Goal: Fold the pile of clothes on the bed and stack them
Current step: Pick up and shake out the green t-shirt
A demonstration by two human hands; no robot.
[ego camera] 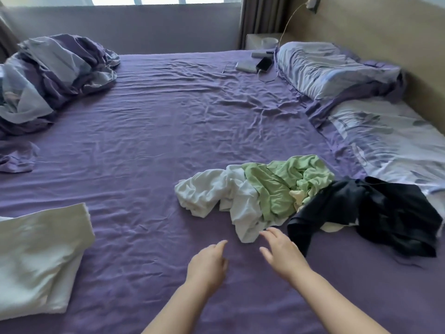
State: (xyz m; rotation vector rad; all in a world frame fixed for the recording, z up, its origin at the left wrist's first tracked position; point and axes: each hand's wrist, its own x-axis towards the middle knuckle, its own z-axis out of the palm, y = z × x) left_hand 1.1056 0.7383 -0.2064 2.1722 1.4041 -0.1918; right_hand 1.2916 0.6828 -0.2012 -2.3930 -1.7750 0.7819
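Across the bed (149, 131), with its creased purple sheet, we see a bundled duvet (55, 75) at the far left and two pillows (337, 71) along the headboard on the right. Nearer, at the left edge, lies a pale folded piece (41, 259), apparently the start of our stack. To the right sits the pile of clothes: a black garment (375, 213) partly over a green garment (284, 186), which overlaps a white garment (216, 194) whose loose end trails toward us. A phone (264, 64) and a cable rest by the far pillow.

Our left hand (207, 266) hovers over bare sheet, fingers loosely curled and holding nothing. Our right hand (284, 254) is spread flat and empty, its fingertips (265, 233) just beside the white garment's trailing end, perhaps touching it.

The risk, as we judge it, is tangling. The three garments overlap, so pulling the white one by its end could drag the green one along and scatter the pile. A one-handed pinch would also lift it bunched, making a clean fold harder.
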